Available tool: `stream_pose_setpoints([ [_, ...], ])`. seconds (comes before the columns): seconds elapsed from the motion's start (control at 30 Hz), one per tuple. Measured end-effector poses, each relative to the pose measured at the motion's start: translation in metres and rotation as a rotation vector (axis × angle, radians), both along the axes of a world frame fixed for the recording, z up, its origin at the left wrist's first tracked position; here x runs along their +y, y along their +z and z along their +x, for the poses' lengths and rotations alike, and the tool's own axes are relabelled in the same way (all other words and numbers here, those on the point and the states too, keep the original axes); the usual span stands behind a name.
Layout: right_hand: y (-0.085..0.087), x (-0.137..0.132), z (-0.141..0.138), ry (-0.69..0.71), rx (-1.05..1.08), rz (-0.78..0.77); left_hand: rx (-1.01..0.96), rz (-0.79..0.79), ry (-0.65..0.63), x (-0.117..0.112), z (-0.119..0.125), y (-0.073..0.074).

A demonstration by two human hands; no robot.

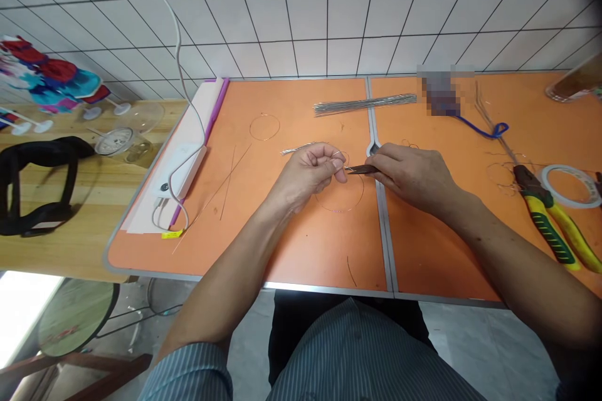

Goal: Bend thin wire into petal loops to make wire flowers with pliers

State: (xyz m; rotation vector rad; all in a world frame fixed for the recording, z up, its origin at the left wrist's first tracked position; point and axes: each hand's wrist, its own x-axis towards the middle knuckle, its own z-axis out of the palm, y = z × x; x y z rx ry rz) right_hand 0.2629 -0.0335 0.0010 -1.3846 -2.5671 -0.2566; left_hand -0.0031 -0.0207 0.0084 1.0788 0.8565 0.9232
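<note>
My left hand is closed in a pinch over the middle of the orange table, holding a thin wire ring whose loop hangs toward me. My right hand is closed on a small dark pointed tool, its tip meeting the wire at my left fingertips. The wire's short free end sticks out to the left of my left hand.
A bundle of straight wires lies at the back. A finished wire ring and loose wire strands lie left. Yellow-handled pliers and a tape roll sit right. A white power strip lies at the left edge.
</note>
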Motion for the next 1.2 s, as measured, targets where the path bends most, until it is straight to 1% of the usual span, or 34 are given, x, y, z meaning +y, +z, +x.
stream_pose_setpoints([
  [0.07,0.000,0.000,0.001,-0.008,0.096,-0.047,0.001,0.008,0.023,0.000,0.000,0.001],
  [0.1,0.000,-0.001,0.001,-0.021,0.184,-0.095,0.001,0.017,0.038,0.000,0.000,0.001],
  [0.13,0.001,-0.002,-0.001,-0.039,0.297,-0.160,0.001,0.029,0.054,0.000,0.001,0.002],
  [0.23,0.005,-0.006,-0.011,-0.085,0.667,-0.418,-0.009,0.084,0.102,-0.002,0.004,0.002],
  [0.3,0.006,-0.009,-0.020,-0.097,0.822,-0.538,-0.030,0.109,0.118,-0.003,0.006,0.000],
  [0.37,0.004,-0.012,-0.028,-0.096,0.933,-0.573,-0.045,0.114,0.119,-0.004,0.008,-0.003],
  [0.47,0.001,-0.013,-0.036,-0.080,1.098,-0.557,-0.041,0.115,0.108,-0.004,0.010,-0.007],
  [0.53,-0.001,-0.013,-0.039,-0.086,1.168,-0.554,-0.025,0.138,0.105,-0.005,0.011,-0.009],
  [0.7,0.002,-0.013,-0.041,-0.122,1.159,-0.582,0.049,0.201,0.109,-0.008,0.014,-0.009],
  [0.87,0.006,-0.014,-0.040,-0.112,1.140,-0.534,0.132,0.249,0.104,-0.010,0.012,-0.006],
  [1.03,0.008,-0.014,-0.034,-0.131,1.069,-0.482,0.221,0.240,0.096,-0.010,0.008,-0.004],
  [1.2,0.007,-0.012,-0.031,-0.116,0.964,-0.493,0.268,0.280,0.069,-0.009,0.007,-0.007],
])
